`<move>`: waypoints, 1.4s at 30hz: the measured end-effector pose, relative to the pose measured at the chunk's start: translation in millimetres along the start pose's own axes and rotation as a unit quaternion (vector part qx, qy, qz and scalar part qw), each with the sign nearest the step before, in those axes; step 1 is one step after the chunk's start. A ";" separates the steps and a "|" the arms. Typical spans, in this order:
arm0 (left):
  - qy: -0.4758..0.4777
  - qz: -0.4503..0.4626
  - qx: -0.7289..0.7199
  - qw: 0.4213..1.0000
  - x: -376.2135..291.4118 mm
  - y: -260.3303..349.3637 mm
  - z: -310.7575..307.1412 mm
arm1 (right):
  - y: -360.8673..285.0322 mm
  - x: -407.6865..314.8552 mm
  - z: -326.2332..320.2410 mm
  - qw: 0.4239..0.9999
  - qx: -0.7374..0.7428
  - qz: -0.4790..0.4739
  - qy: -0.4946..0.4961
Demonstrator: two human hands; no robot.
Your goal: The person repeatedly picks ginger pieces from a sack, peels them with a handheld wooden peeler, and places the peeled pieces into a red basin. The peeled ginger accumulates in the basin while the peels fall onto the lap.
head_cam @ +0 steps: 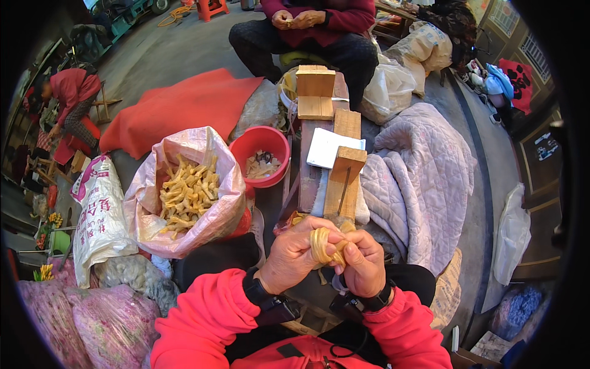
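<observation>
A looped bundle of yellowish, fibrous strips (324,244) is held between both my hands. My left hand (292,253) grips its left side, with fingers through or behind the loop; my right hand (364,265) pinches its right end. Just beyond the hands stands a wooden block stand with a metal rod (348,184) on a narrow bench. A white pad (334,145) lies behind its upright block. Further off on the bench is a wooden block with a toothed top edge (315,92). At the left, an open woven sack (138,198) holds many yellowish knotted pieces (189,193).
A red plastic basin (239,152) with small flat pieces stands beside the sack. A quilted blanket (424,184) lies to the right. Across the bench sits a person (318,27) with both hands at a small item. A printed white sack (99,221) stands farther left.
</observation>
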State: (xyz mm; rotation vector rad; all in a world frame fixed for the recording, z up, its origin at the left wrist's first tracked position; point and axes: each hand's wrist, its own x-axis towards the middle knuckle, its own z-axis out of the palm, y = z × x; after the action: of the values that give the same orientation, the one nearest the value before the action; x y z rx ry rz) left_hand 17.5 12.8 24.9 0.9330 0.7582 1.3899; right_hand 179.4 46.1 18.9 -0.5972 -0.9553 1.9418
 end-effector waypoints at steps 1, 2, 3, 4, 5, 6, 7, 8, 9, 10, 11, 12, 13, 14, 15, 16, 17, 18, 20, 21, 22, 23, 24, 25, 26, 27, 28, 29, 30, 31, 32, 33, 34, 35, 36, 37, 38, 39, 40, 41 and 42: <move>0.003 -0.009 -0.026 1.000 0.3 -0.2 0.3 | 1.4 1.8 1.2 0.999 0.042 0.002 -0.002; 0.017 -0.004 0.033 0.999 0.4 -0.6 0.5 | 2.7 3.4 2.5 0.996 0.088 0.014 0.019; 0.015 -0.001 0.051 0.999 0.4 -1.5 0.8 | 2.7 3.8 3.0 0.995 0.091 0.024 0.033; 0.017 -0.001 0.044 0.999 0.3 -2.5 0.6 | 3.2 4.2 3.6 0.994 0.095 0.033 0.045; 0.016 -0.008 0.010 1.000 -0.6 -4.0 0.8 | 2.9 4.1 3.4 0.992 0.103 0.041 0.059; 0.019 0.004 0.042 0.999 -1.7 -5.5 0.7 | 2.6 3.7 2.9 0.991 0.097 0.056 0.071; 0.019 0.007 0.047 0.999 -2.9 -7.0 0.4 | 1.9 3.2 2.1 0.990 0.103 0.073 0.068; 0.009 0.007 0.019 1.000 -4.1 -8.4 0.2 | 0.8 2.6 0.9 0.987 0.113 0.088 0.070; 0.016 0.022 0.081 0.996 -4.1 -9.7 -0.9 | 0.1 2.1 -0.2 0.985 0.126 0.103 0.067; 0.012 0.036 0.110 0.993 -3.6 -10.8 -2.0 | -0.7 1.9 -1.5 0.985 0.111 0.109 0.070; 0.010 0.035 0.103 0.994 -2.8 -11.6 -3.1 | -1.3 1.7 -2.4 0.986 0.099 0.114 0.068; 0.008 0.077 0.190 0.979 -1.5 -12.1 -4.0 | -1.7 1.3 -2.9 0.986 0.094 0.116 0.074; 0.009 0.104 0.240 0.965 0.0 -12.2 -4.8 | -2.0 0.5 -3.0 0.990 0.045 0.102 0.091; 0.007 0.132 0.280 0.951 1.7 -12.2 -5.2 | -1.8 -0.2 -2.5 0.990 0.002 0.084 0.116; 0.012 0.138 0.313 0.940 3.5 -12.1 -5.1 | -1.9 -1.2 -1.8 0.988 -0.041 0.070 0.135; 0.015 0.146 0.336 0.931 4.9 -11.8 -4.7 | -1.8 -2.2 -0.8 0.988 -0.061 0.048 0.134; 0.022 0.145 0.356 0.923 6.0 -11.5 -4.2 | -1.8 -3.1 0.2 0.988 -0.081 0.030 0.128; 0.008 0.154 0.368 0.917 6.3 -11.0 -3.8 | -1.8 -4.1 1.1 0.986 -0.101 0.006 0.130; -0.009 0.141 0.388 0.911 5.9 -10.0 -3.9 | -0.9 -5.8 3.2 0.983 -0.125 -0.035 0.127; -0.018 0.158 0.401 0.902 5.1 -9.4 -4.4 | -0.5 -6.4 3.8 0.980 -0.143 -0.046 0.133; -0.024 0.161 0.417 0.894 4.0 -8.6 -5.6 | -0.4 -7.0 4.0 0.974 -0.181 -0.079 0.108; -0.029 0.163 0.432 0.886 2.5 -7.7 -6.8 | 0.6 -7.4 4.5 0.966 -0.231 -0.089 0.076; -0.041 0.175 0.448 0.876 1.5 -6.5 -8.2 | 0.7 -7.7 4.4 0.963 -0.247 -0.083 0.069; -0.042 0.144 0.452 0.880 1.1 -5.0 -9.4 | 1.3 -7.5 4.7 0.965 -0.244 -0.063 0.074; -0.052 0.122 0.455 0.880 1.1 -3.0 -10.4 | 1.6 -7.1 5.1 0.966 -0.242 -0.056 0.074; -0.054 0.098 0.458 0.882 1.9 -0.7 -11.6 | 1.7 -6.4 5.4 0.966 -0.238 -0.066 0.080; -0.047 0.104 0.447 0.887 1.5 1.4 -10.8 | 1.6 -5.9 5.6 0.973 -0.205 -0.065 0.086; -0.037 0.124 0.435 0.891 2.1 3.6 -10.5 | 1.4 -5.3 5.4 0.977 -0.172 -0.081 0.097; -0.016 0.151 0.423 0.894 2.0 5.9 -9.7 | 0.7 -5.0 4.8 0.980 -0.148 -0.082 0.104; -0.002 0.153 0.422 0.893 2.3 8.0 -8.6 | -0.6 -4.9 4.0 0.981 -0.136 -0.086 0.109; 0.013 0.173 0.388 0.905 2.8 12.0 -11.0 | -3.4 -5.1 1.9 0.982 -0.130 -0.076 0.112; 0.032 0.178 0.354 0.917 0.8 16.8 -13.3 | -6.4 -5.7 0.0 0.984 -0.116 -0.069 0.116; 0.107 0.152 0.297 0.937 3.3 18.5 -15.6 | -7.1 -4.4 -1.6 0.987 -0.096 -0.059 0.117; 0.181 0.124 0.236 0.947 1.7 19.1 -15.6 | -8.8 -4.6 -3.6 0.990 -0.093 -0.045 0.099; 0.152 0.191 0.294 0.924 8.1 21.4 -24.0 | -9.5 -4.3 -5.5 0.992 -0.085 -0.025 0.086; 0.209 0.062 0.148 0.965 7.5 18.8 -23.2 | -9.4 -4.1 -7.0 0.994 -0.072 -0.008 0.076; 0.191 0.019 0.119 0.974 10.1 16.9 -25.9 | -7.2 -3.4 -7.2 0.995 -0.074 -0.007 0.071; 0.170 -0.028 0.095 0.980 12.0 13.6 -26.5 | -4.0 -2.1 -7.1 0.995 -0.071 -0.009 0.068; 0.121 -0.126 0.044 0.984 10.7 12.7 -27.9 | -0.2 -1.0 -6.2 0.995 -0.071 0.003 0.063; 0.073 -0.178 -0.018 0.981 9.6 10.8 -27.2 | 1.7 -0.7 -6.0 0.997 -0.060 -0.003 0.047; 0.026 -0.185 -0.020 0.982 8.5 9.2 -26.2 | 3.9 -0.7 -5.4 0.996 -0.077 0.006 0.044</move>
State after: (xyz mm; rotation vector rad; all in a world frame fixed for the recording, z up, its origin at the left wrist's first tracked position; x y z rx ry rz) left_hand -9.4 23.3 21.7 0.6838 0.8895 1.1014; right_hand 181.6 46.4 12.6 -0.7711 -1.0532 1.8486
